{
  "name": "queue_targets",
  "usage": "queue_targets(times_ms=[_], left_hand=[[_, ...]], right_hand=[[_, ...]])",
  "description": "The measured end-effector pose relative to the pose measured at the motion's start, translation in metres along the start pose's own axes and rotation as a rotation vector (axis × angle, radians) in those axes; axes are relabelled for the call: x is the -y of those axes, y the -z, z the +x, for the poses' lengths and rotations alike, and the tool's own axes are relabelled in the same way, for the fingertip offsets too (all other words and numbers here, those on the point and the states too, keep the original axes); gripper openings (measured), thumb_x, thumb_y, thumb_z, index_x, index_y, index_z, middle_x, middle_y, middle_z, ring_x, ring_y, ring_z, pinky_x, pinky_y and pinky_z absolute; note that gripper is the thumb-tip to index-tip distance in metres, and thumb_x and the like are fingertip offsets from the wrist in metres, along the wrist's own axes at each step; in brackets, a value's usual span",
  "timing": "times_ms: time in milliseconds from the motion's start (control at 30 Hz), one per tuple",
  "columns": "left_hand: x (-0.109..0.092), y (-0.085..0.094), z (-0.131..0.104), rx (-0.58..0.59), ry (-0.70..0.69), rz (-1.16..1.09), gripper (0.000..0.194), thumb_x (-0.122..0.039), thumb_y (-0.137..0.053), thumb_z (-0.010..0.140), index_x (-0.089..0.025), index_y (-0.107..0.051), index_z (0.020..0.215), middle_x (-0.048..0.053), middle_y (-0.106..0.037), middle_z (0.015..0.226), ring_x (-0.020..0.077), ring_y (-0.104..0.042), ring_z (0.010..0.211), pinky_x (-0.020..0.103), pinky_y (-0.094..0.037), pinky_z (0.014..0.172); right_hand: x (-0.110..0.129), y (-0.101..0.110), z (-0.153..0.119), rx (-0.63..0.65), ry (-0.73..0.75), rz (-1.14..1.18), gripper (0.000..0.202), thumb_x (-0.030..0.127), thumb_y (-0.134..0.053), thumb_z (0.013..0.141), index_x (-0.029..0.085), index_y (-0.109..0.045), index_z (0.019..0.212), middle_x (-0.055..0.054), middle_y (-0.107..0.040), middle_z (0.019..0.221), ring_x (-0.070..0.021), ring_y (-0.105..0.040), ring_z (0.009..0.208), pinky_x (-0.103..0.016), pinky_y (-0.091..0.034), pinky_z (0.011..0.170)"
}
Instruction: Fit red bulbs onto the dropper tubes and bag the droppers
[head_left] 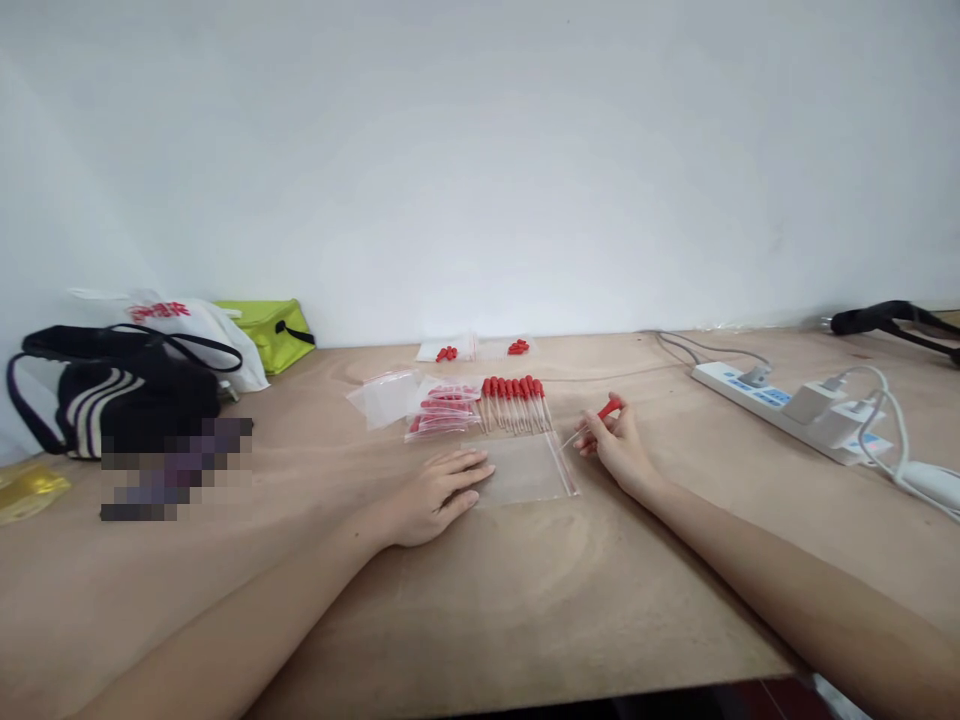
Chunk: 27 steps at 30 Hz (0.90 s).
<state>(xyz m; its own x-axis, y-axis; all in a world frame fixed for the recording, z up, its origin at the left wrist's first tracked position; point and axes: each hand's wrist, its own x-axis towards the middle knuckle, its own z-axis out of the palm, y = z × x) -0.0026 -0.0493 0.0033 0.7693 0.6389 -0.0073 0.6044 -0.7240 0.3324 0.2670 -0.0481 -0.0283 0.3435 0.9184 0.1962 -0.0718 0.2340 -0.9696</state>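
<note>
A clear zip bag [525, 470] lies flat on the wooden table, its red-lined zip edge to the right. My left hand [439, 495] rests palm down, fingers spread, with the fingertips on the bag's left end. To the right of the bag, my right hand [611, 445] is closed on a red-handled tool [610, 408], whose thin clear shaft points left toward the zip edge. Behind the bag is a row of several similar red-handled tools [514, 390], handles away from me. Filled bags with red pieces [444, 408] are stacked left of the row, beside flat clear bags [388, 398].
Two groups of small red pieces [447, 354] [518, 347] lie on bags near the wall. At the left are a black bag [142, 390], a white plastic bag [244, 355] and a green bag [274, 335]. A power strip [780, 405] with cables lies at the right.
</note>
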Motion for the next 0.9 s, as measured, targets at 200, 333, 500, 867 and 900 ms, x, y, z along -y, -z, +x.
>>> queue_targets(times_ms=[200,333,500,867,900], left_hand=[[-0.001,0.0,0.001,-0.008,-0.003,0.009,0.041,-0.033,-0.033,0.088,-0.026,-0.035,0.129,0.001,-0.031,0.138,0.0197,-0.024,0.127,0.041,-0.02,0.105],[-0.005,0.002,0.0,-0.024,-0.008,0.003,0.042,-0.031,-0.034,0.088,-0.025,-0.035,0.129,0.002,-0.034,0.136,0.0197,-0.027,0.126,0.04,-0.022,0.104],[-0.007,0.004,-0.001,-0.025,-0.012,0.009,0.044,-0.03,-0.035,0.088,-0.023,-0.03,0.131,0.002,-0.033,0.136,0.0188,-0.027,0.126,0.04,-0.022,0.104],[-0.001,0.0,0.0,-0.029,-0.023,-0.004,0.043,-0.032,-0.035,0.088,-0.029,-0.031,0.131,0.0,-0.031,0.137,0.02,-0.025,0.127,0.042,-0.021,0.104],[-0.001,0.0,0.0,-0.023,-0.017,-0.003,0.042,-0.032,-0.036,0.088,-0.029,-0.032,0.13,0.001,-0.032,0.137,0.0207,-0.025,0.127,0.042,-0.022,0.104]], right_hand=[[0.005,-0.005,-0.006,0.078,-0.16,0.21,0.03,0.038,-0.05,0.075,0.024,-0.032,0.094,0.004,-0.058,0.059,-0.0134,-0.059,0.05,-0.026,-0.049,0.048],[0.008,-0.006,-0.007,0.242,-0.278,0.295,0.015,0.032,-0.051,0.075,0.021,-0.042,0.078,0.0,-0.061,0.062,-0.014,-0.062,0.055,-0.026,-0.05,0.053],[0.008,0.0,-0.005,0.363,-0.352,0.188,0.02,0.021,-0.065,0.063,0.017,-0.05,0.075,0.0,-0.062,0.065,-0.0116,-0.062,0.06,-0.023,-0.05,0.058],[0.015,0.0,-0.012,0.491,-0.112,-0.122,0.033,0.036,-0.069,0.059,0.019,-0.043,0.072,0.005,-0.059,0.064,-0.0027,-0.042,0.036,-0.015,-0.03,0.031],[0.014,-0.001,-0.012,0.495,-0.094,-0.123,0.033,0.036,-0.068,0.06,0.019,-0.043,0.073,0.004,-0.06,0.07,-0.0032,-0.045,0.039,-0.014,-0.031,0.032]])
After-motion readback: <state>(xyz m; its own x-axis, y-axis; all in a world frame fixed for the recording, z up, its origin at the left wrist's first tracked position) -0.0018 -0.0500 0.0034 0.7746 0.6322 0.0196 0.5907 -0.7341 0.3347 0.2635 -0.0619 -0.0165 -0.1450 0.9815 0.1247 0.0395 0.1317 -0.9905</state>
